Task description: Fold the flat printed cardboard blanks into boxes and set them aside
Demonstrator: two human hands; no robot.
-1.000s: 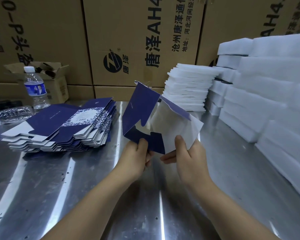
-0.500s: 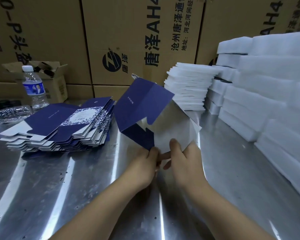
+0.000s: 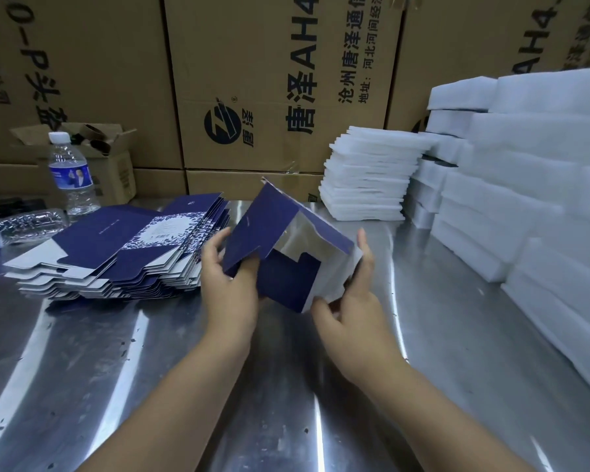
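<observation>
The half-formed box (image 3: 286, 253) was in the middle of my view, held over the steel table (image 3: 150, 369). Its navy panels were opened into a tilted sleeve, with the white inside showing and a navy end flap loose in the mouth. My left hand (image 3: 230, 284) pinched the lower edge of the navy panel at the box's eight o'clock, fingers curled behind the card. My right hand (image 3: 351, 301) clasped the white wall at four o'clock, thumb under the near corner and forefinger up the side. The danger, as I judged it, lay in the squeeze. If I pressed unevenly, the sleeve could skew off its creases and buckle a printed face, or the loose flap could catch instead of tucking. A slack pinch on thin card could let it spring flat. A careless swing toward nine o'clock might knock the stack of flat blanks (image 3: 123, 253) askew. The foam sheets (image 3: 368, 178) at one o'clock seemed far enough away to be safe.
</observation>
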